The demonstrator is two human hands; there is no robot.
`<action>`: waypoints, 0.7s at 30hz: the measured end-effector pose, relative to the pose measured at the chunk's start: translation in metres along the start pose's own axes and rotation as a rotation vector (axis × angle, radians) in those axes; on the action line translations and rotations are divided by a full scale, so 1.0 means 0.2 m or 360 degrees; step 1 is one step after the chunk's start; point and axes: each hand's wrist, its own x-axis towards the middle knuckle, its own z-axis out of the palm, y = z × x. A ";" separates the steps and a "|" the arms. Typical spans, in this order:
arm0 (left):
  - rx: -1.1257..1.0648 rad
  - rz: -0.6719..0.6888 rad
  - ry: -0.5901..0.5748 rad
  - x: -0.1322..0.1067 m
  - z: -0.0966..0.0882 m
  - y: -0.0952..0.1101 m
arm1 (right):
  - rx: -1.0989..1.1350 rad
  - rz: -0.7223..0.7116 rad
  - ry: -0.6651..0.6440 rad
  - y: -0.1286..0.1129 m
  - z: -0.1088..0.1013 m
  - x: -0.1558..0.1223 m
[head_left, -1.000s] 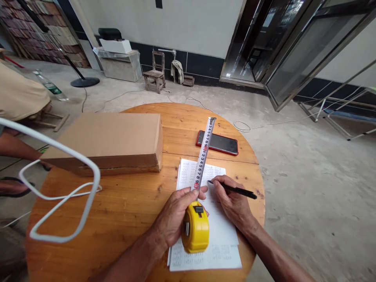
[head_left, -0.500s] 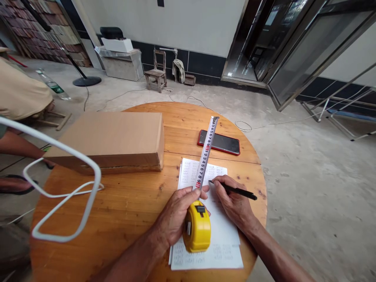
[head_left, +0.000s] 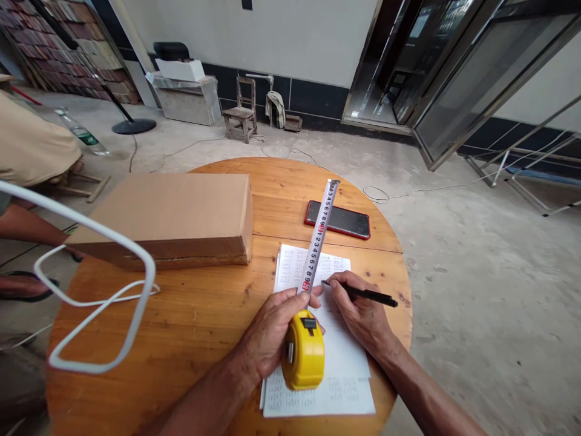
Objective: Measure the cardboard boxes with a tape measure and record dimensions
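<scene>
Left grip point(head_left: 271, 332), right grip point(head_left: 358, 315) and both forearms point(head_left: 415, 378) are bare.

The papers point(head_left: 347, 357) lie on the right part of the tabletop point(head_left: 181, 339), with the phone point(head_left: 351, 223) just beyond them and the box point(head_left: 181, 209) to the left, toward the far side. Over the papers, the left hand point(head_left: 270, 330) has the tape measure point(head_left: 306, 351), its blade point(head_left: 313, 257) pointing away and crossing in front of the phone in view. Just to the right is the right hand point(head_left: 363, 315) with the pen point(head_left: 374, 297), whose tip is over the papers. Behind the tabletop, the chair point(head_left: 240, 115) stands on the floor point(head_left: 476, 290) near the wall point(head_left: 308, 36), between the bottle point(head_left: 86, 134) at left and the doorway point(head_left: 376, 97) at right.
</scene>
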 end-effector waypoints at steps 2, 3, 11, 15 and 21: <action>-0.0004 -0.0010 -0.0016 0.00 0.00 0.00 | 0.0003 0.0018 0.0028 0.01 0.00 0.00; -0.0007 -0.0004 -0.0035 0.00 -0.01 0.00 | 0.0004 0.0033 0.0053 0.01 0.00 -0.01; 0.0046 0.0059 -0.0111 0.01 -0.02 -0.01 | 0.0020 0.0121 0.0119 0.04 0.00 -0.03; 0.0026 0.0016 -0.0089 0.01 -0.01 0.00 | 0.0019 0.0105 0.0106 0.04 0.00 -0.02; 0.0002 0.0006 -0.0057 0.01 -0.01 0.00 | -0.0008 0.0093 0.0108 0.03 0.00 -0.02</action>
